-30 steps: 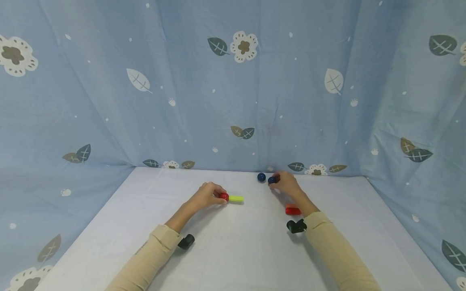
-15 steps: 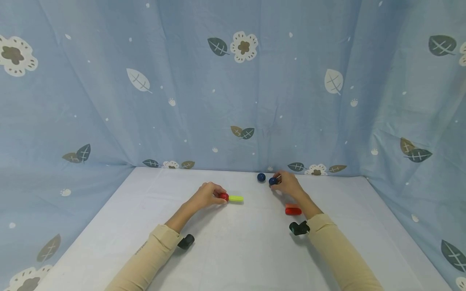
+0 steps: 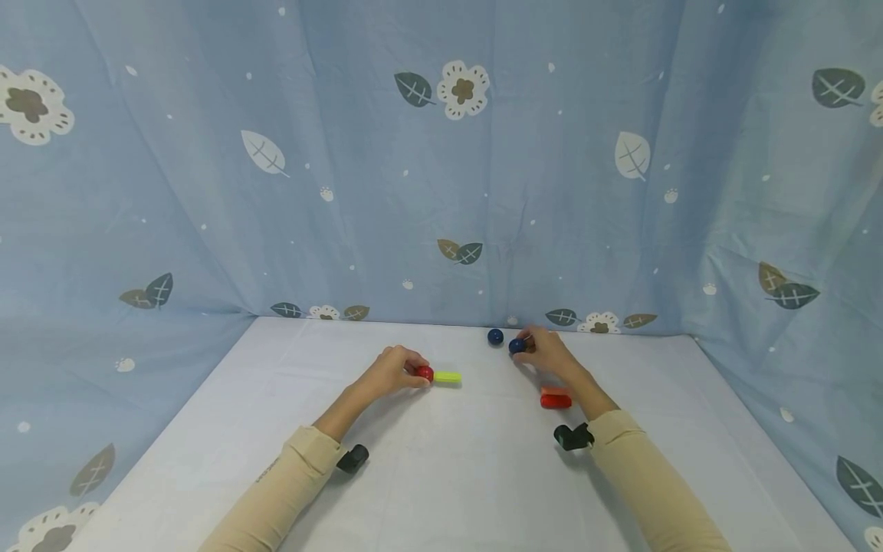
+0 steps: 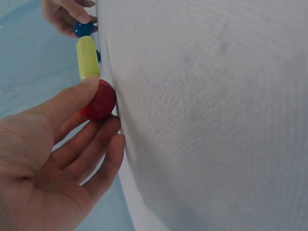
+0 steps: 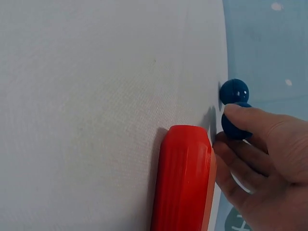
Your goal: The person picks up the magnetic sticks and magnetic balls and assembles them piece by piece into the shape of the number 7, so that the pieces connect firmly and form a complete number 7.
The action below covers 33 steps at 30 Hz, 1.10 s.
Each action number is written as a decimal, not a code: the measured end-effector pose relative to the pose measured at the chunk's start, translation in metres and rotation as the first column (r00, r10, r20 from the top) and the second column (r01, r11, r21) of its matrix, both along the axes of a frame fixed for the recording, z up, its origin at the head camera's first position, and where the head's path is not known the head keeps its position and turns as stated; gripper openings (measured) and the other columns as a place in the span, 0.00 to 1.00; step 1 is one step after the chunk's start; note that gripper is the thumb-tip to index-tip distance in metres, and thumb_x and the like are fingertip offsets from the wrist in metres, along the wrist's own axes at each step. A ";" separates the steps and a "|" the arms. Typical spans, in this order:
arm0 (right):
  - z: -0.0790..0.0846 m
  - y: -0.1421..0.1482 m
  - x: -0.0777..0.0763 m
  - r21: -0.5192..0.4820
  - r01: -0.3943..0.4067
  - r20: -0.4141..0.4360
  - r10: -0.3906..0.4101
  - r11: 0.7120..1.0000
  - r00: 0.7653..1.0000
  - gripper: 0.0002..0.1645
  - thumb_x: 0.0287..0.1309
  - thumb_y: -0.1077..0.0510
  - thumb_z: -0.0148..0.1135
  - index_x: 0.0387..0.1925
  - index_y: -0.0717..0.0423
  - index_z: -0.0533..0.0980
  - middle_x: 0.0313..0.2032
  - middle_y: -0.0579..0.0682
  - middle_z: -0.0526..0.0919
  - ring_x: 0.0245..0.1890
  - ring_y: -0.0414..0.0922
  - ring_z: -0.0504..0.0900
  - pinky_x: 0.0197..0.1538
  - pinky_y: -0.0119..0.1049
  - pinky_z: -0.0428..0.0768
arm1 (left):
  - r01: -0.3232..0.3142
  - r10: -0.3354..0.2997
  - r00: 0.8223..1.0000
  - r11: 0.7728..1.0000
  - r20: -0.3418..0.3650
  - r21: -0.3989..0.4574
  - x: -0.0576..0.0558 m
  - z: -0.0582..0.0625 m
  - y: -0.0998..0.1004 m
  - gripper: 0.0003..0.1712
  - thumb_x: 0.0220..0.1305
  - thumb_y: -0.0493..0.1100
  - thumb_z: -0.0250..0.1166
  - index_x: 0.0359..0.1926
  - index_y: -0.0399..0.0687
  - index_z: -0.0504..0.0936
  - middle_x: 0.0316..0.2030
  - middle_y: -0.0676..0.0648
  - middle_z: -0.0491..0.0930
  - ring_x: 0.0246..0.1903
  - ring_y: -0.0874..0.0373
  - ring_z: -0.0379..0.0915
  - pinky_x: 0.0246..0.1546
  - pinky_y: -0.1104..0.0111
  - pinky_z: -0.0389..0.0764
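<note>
My left hand pinches a small red ball between thumb and fingers, low over the white table. A yellow-green rod extends to the right from that ball, its near end against it. With thumb and fingers my right hand pinches a dark blue ball near the table's back edge. Just left of it lies a second blue ball, which the right hand does not touch. Beneath the right wrist lie a red rod and, alongside it, an orange rod.
The white table ends at the back against a blue patterned curtain. A black camera mount sticks out from the left wrist, and another black mount from the right wrist.
My right hand, with the blue ball, has shifted very slightly toward me and to the right; its wrist and sleeve moved the same way. The left hand and red ball stay put.
</note>
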State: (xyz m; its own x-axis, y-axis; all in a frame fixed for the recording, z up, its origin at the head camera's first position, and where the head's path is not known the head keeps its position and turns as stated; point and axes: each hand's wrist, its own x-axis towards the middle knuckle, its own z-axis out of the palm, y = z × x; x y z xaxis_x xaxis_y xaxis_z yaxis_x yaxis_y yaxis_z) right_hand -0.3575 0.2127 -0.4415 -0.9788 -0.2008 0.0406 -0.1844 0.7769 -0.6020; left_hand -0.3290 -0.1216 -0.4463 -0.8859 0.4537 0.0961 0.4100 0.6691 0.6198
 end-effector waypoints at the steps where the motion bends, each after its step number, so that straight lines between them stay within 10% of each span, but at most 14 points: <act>1: 0.000 0.000 0.000 0.000 -0.005 0.003 0.005 1.000 1.000 0.25 0.58 0.59 0.69 0.55 0.63 0.73 0.47 0.60 0.83 0.47 0.51 0.81 0.54 0.46 0.80 | 0.002 -0.002 1.000 1.000 0.001 0.000 0.000 0.000 0.000 0.19 0.52 0.41 0.76 0.46 0.42 0.87 0.38 0.49 0.89 0.35 0.63 0.81 0.43 0.66 0.79; 33: -0.005 -0.005 0.016 0.068 -0.194 -0.038 0.197 0.979 0.980 0.24 0.64 0.55 0.64 0.57 0.63 0.74 0.46 0.55 0.83 0.46 0.47 0.80 0.55 0.45 0.80 | -0.009 0.009 1.000 1.000 0.001 -0.010 -0.001 -0.002 0.000 0.18 0.52 0.41 0.76 0.45 0.43 0.87 0.38 0.49 0.89 0.34 0.64 0.80 0.40 0.68 0.80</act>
